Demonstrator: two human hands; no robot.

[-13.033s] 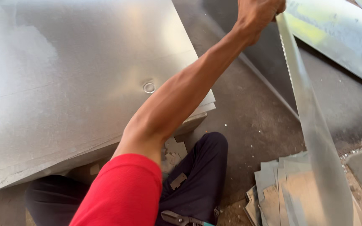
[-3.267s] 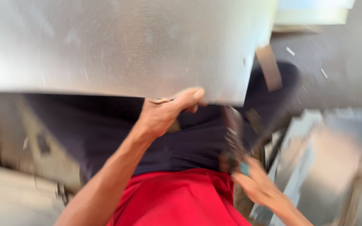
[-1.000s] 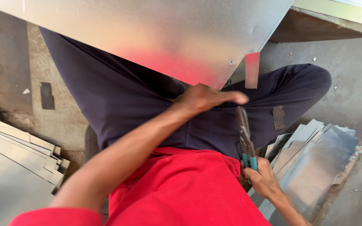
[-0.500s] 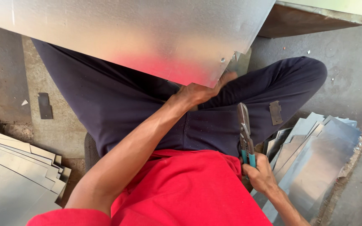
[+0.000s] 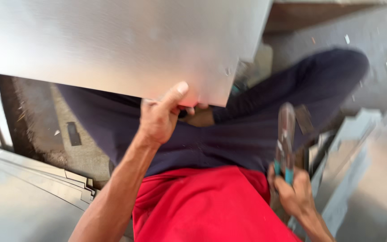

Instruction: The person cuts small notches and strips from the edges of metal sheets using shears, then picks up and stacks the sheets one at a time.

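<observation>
Item: my left hand (image 5: 160, 117) pinches large flat grey metal sheet (image 5: 113, 45) at 12 o'clock; right hand (image 5: 294, 195) grips teal-handled tin snips (image 5: 285, 141). Risk: sharp edge may cut fingers.

The floor (image 5: 75, 150) is grey and rough, and it is showing dust and small bits at the left. A small dark patch (image 5: 74, 133) is lying flat on it. Flat metal sheets (image 5: 32, 183) are lying in a stack at the lower left. More grey sheets (image 5: 372, 179) are leaning at the right, looking blurred. Soft light is falling on everything.
</observation>
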